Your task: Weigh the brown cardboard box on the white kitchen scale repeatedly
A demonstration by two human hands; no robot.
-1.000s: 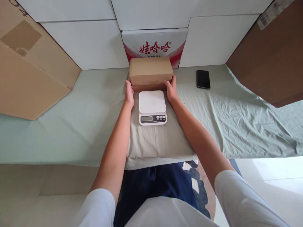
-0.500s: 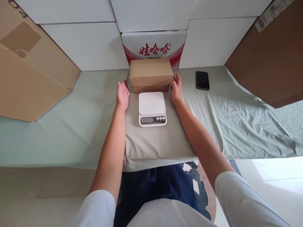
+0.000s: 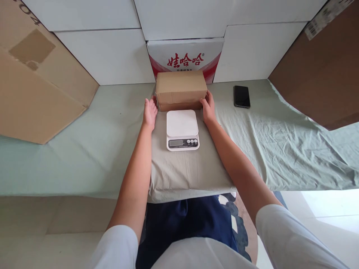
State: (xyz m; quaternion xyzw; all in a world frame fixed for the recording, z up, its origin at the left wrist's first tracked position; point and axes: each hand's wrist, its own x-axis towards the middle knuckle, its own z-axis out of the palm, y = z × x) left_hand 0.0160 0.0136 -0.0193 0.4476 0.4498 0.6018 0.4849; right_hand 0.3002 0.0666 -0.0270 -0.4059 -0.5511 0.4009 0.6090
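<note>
At centre of the green-sheeted surface, both hands sit either side of a small brown cardboard box [image 3: 181, 89]. L hand [image 3: 150, 111]: palm facing inward, fingers straight and spread loose, fingertips at the box's lower-left corner; touching vs just beside, can't tell. Nothing gripped. R hand [image 3: 208, 107]: fingers lightly curled against the box's right end, thumb at the front-right corner; looks like contact, but not a closed grip. Box not lifted, rests on the surface.

Box pos: flat, long side toward the camera, just behind a white digital kitchen scale [image 3: 182, 129], near edge of box right at the scale's far edge. Box is not on the scale platform. Scale has a grey display and three round buttons on the near strip; readout too small to read. Scale sits on a beige-grey pillow [image 3: 185, 168], between the two forearms.

Behind box: white carton w/ red band and red Chinese lettering [image 3: 185, 58], upright, box right up against its front. Either side of it, plain white panels [image 3: 103, 56] form the back wall.

R of the box, well apart: black smartphone [image 3: 241, 96], screen dark, flat on the pale green wrinkled sheet [image 3: 280, 145].

Far L: large tan cardboard box [image 3: 36, 82], tilted. Far R: dark brown cardboard sheet [image 3: 319, 74] w/ a white label at top corner, leaning.

Bottom of view: white short sleeves, dark blue trousers.
</note>
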